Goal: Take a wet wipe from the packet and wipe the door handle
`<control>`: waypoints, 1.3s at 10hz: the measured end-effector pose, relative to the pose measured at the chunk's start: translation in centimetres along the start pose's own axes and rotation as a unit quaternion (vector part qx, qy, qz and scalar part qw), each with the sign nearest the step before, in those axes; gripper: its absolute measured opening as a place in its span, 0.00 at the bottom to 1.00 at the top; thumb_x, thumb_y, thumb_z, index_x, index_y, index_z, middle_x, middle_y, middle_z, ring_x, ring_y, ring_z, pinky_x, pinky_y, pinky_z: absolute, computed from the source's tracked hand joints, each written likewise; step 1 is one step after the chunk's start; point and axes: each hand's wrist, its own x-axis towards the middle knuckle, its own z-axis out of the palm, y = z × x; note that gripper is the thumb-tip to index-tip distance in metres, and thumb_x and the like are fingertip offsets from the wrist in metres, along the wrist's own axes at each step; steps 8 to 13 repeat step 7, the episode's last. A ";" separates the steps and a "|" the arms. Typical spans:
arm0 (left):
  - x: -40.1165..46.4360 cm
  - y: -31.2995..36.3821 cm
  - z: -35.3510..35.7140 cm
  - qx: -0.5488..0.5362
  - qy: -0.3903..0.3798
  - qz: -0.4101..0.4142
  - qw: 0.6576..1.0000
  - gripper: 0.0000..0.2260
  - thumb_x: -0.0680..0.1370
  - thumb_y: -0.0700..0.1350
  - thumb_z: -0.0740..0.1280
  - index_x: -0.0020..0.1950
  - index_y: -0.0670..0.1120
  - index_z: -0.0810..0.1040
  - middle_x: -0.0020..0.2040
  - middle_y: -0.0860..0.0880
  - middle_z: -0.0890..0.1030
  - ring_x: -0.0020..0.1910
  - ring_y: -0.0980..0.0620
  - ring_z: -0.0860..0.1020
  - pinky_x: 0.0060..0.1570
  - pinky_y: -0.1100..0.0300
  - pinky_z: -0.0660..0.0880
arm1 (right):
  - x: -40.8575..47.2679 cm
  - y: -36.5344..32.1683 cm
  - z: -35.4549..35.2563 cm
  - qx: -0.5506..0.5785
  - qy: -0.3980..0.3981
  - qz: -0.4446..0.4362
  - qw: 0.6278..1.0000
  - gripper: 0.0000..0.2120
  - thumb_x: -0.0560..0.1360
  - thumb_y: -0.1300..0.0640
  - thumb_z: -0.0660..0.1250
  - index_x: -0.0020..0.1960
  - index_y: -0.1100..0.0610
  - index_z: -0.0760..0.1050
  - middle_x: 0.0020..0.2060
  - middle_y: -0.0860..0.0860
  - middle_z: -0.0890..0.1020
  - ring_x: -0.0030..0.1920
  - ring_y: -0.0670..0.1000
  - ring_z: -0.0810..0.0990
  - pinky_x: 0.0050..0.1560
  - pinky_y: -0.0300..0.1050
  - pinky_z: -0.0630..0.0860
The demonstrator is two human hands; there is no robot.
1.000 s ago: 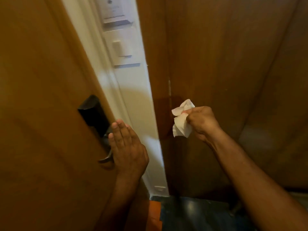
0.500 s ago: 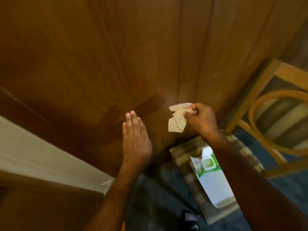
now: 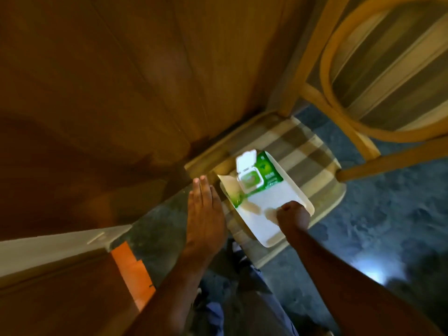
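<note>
Green-and-white wipe packet (image 3: 264,180), lid flipped open, 12 o'clock of fisted right hand (image 3: 292,215); contents indiscernible. Left hand (image 3: 204,219) flat, empty.

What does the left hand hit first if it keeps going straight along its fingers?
Probably the front corner of the chair seat, just beyond the fingertips of the flat, open left hand; the wood panelling lies behind that. Depth is unclear, so it might pass over the seat edge.

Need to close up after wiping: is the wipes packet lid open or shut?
Open. The packet on the tray has its white flip lid raised, exposing the opening.
</note>
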 end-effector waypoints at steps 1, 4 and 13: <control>0.8 1.0 2.2 -0.001 -0.049 -0.001 0.999 0.35 0.79 0.48 0.48 0.83 0.32 0.45 0.83 0.30 0.41 0.83 0.30 0.39 0.81 0.39 0.43 | 1.8 2.6 2.6 -0.064 -0.077 0.034 0.994 0.13 0.74 0.63 0.63 0.54 0.64 0.82 0.53 0.59 0.85 0.55 0.60 0.83 0.48 0.43 0.74; 0.1 -0.3 2.8 -0.026 -0.098 -0.038 0.994 0.36 0.83 0.47 0.59 0.84 0.37 0.45 0.84 0.33 0.38 0.83 0.33 0.37 0.82 0.40 0.44 | 0.8 3.7 3.0 -0.253 -0.155 -0.064 0.953 0.24 0.76 0.59 0.60 0.72 0.51 0.70 0.70 0.54 0.75 0.69 0.60 0.72 0.70 0.57 0.68; -3.7 -5.1 -5.0 -0.020 -0.024 -0.088 0.996 0.34 0.83 0.54 0.56 0.85 0.39 0.50 0.85 0.35 0.46 0.84 0.36 0.42 0.82 0.40 0.45 | -7.2 -6.2 -0.4 -0.132 0.020 -0.345 0.929 0.15 0.75 0.57 0.68 0.59 0.61 0.80 0.53 0.62 0.85 0.54 0.63 0.83 0.54 0.54 0.78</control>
